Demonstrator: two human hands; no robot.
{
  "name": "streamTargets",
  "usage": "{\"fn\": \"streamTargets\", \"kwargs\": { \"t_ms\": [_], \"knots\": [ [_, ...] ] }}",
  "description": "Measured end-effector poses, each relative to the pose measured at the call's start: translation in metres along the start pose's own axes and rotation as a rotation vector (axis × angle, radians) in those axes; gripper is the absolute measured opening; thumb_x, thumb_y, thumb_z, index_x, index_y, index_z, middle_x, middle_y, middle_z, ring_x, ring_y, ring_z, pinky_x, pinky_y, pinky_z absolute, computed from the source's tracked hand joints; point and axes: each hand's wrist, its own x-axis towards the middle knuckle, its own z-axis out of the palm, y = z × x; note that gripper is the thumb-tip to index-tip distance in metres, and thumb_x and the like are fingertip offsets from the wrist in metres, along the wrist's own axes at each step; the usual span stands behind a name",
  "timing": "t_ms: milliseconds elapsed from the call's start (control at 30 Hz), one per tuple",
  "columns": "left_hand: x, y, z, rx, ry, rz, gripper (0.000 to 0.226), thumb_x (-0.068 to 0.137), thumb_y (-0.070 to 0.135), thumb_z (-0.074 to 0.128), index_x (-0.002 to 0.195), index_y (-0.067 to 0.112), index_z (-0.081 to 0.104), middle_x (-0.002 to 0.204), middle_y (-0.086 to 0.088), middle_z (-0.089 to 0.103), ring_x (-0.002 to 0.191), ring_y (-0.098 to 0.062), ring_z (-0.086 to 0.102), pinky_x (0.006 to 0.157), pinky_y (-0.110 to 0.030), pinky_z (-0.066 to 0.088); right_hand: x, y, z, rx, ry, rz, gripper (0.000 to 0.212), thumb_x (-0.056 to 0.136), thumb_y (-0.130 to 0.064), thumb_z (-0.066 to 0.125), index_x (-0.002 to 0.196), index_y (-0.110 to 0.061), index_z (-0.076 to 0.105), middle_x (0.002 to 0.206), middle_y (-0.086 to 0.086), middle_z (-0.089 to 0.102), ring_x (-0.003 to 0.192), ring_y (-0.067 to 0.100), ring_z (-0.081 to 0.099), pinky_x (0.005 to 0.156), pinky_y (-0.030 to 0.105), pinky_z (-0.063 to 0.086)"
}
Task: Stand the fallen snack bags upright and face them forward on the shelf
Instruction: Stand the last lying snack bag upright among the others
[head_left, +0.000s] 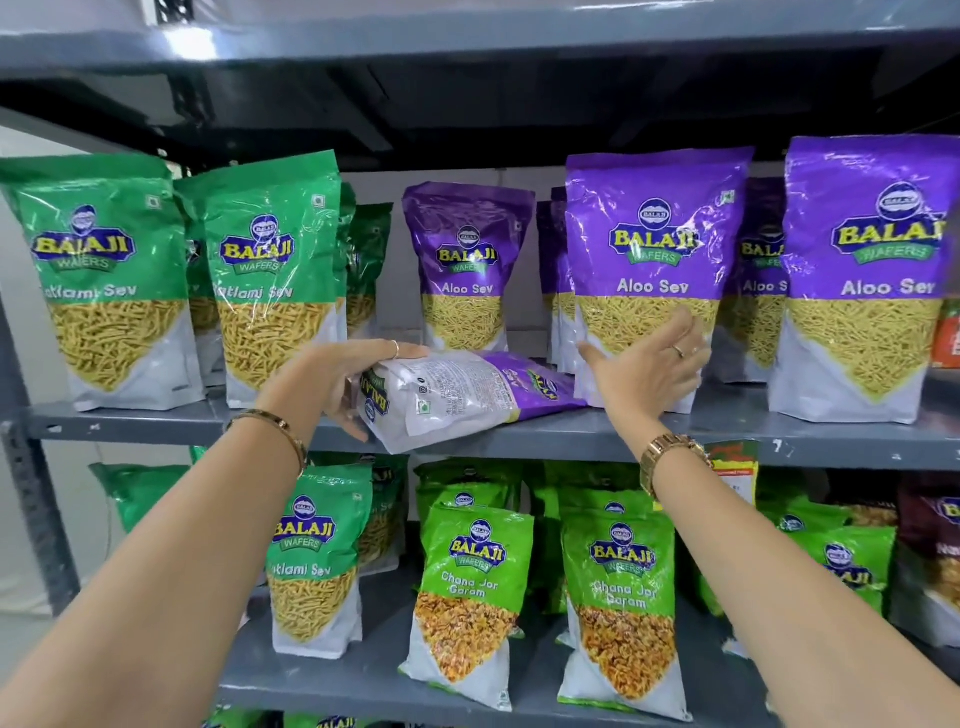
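A purple and white Aloo Sev bag (457, 397) lies on its side at the front of the grey middle shelf (571, 439), its bottom end toward me. My left hand (332, 376) grips that bottom end, fingers over the top and thumb underneath. My right hand (649, 364) rests flat, fingers spread, against the lower front of an upright purple Aloo Sev bag (654, 249) just right of the fallen one. It holds nothing.
Upright green Ratlami Sev bags (270, 270) stand at the left, more purple Aloo Sev bags (867, 270) at the right and one (465, 265) further back. The lower shelf holds green Chana Jor Garam bags (470, 587). A grey upright post (26, 493) runs down the left.
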Motion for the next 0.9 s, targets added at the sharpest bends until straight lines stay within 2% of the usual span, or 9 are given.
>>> {"fn": "streamTargets", "kwargs": {
  "t_ms": [100,167,200,267,333,467,600,767,900],
  "knots": [
    [0.002,-0.003,0.003,-0.072,-0.022,0.016,0.044,0.073,0.047,0.072,0.08,0.01,0.05,0.089,-0.013,0.058,0.078,-0.032,0.057,0.081,-0.052,0.051,0.006,0.004,0.0,-0.04,-0.048,0.012,0.13,0.054,-0.065,0.074,0.148,-0.013,0.001,0.158,0.014,-0.003,0.144,0.041,0.001,0.107,0.07,0.01],
    [0.004,-0.004,0.003,-0.098,-0.033,0.015,0.043,0.072,0.046,0.072,0.082,0.01,0.052,0.089,-0.013,0.06,0.079,-0.032,0.059,0.071,-0.051,0.053,0.007,0.008,0.003,-0.053,-0.087,0.001,0.135,0.05,-0.067,0.074,0.148,-0.017,-0.005,0.158,0.013,-0.01,0.144,0.042,-0.004,0.104,0.074,0.009],
    [0.004,-0.005,0.003,-0.113,-0.034,0.014,0.042,0.072,0.045,0.073,0.082,0.01,0.052,0.091,-0.013,0.061,0.08,-0.032,0.059,0.071,-0.051,0.053,0.007,0.009,0.004,-0.056,-0.109,-0.006,0.136,0.05,-0.067,0.074,0.148,-0.02,-0.007,0.158,0.013,-0.012,0.144,0.042,-0.005,0.103,0.075,0.009],
    [0.007,-0.005,0.002,-0.134,-0.032,0.019,0.041,0.071,0.043,0.074,0.086,0.01,0.053,0.095,-0.013,0.062,0.086,-0.032,0.061,0.08,-0.051,0.054,0.006,0.01,0.006,-0.071,-0.14,-0.023,0.135,0.05,-0.065,0.076,0.148,-0.025,-0.01,0.157,0.014,-0.015,0.143,0.043,-0.006,0.102,0.075,0.008],
    [0.008,-0.005,0.003,-0.159,-0.013,0.033,0.042,0.073,0.038,0.073,0.095,0.009,0.052,0.094,-0.013,0.061,0.087,-0.032,0.06,0.082,-0.048,0.052,0.007,0.011,0.008,-0.094,-0.154,-0.035,0.134,0.053,-0.058,0.079,0.148,-0.026,-0.01,0.157,0.015,-0.015,0.143,0.043,-0.006,0.102,0.076,0.01],
    [0.005,-0.004,0.006,-0.204,0.008,0.045,0.044,0.076,0.033,0.072,0.106,0.009,0.049,0.089,-0.012,0.06,0.082,-0.03,0.057,0.072,-0.043,0.049,0.007,0.011,0.01,-0.101,-0.145,-0.04,0.129,0.057,-0.047,0.082,0.148,-0.025,-0.007,0.157,0.015,-0.014,0.143,0.044,-0.004,0.103,0.073,0.017],
    [0.0,-0.005,0.007,-0.243,0.027,0.042,0.046,0.079,0.029,0.069,0.114,0.008,0.047,0.092,-0.012,0.058,0.097,-0.033,0.052,0.083,-0.045,0.044,0.006,0.013,0.01,-0.093,-0.13,-0.045,0.127,0.056,-0.045,0.083,0.148,-0.024,-0.002,0.158,0.015,-0.009,0.143,0.044,-0.001,0.104,0.07,0.019],
    [0.002,-0.009,0.005,-0.278,0.051,0.043,0.067,0.078,0.03,0.069,0.134,0.01,0.039,0.124,-0.014,0.05,0.11,-0.035,0.048,0.095,-0.048,0.041,0.005,0.015,0.01,-0.073,-0.13,-0.059,0.125,0.055,-0.045,0.083,0.148,-0.024,0.002,0.158,0.012,-0.004,0.143,0.043,0.002,0.105,0.068,0.02],
    [0.0,-0.01,0.006,-0.297,0.081,0.062,0.063,0.077,0.03,0.069,0.13,0.011,0.041,0.108,-0.011,0.05,0.089,-0.031,0.05,0.083,-0.044,0.043,0.005,0.015,0.008,-0.058,-0.131,-0.071,0.122,0.056,-0.044,0.083,0.147,-0.022,0.005,0.158,0.012,-0.002,0.143,0.043,0.004,0.106,0.067,0.02]
  ]
}}
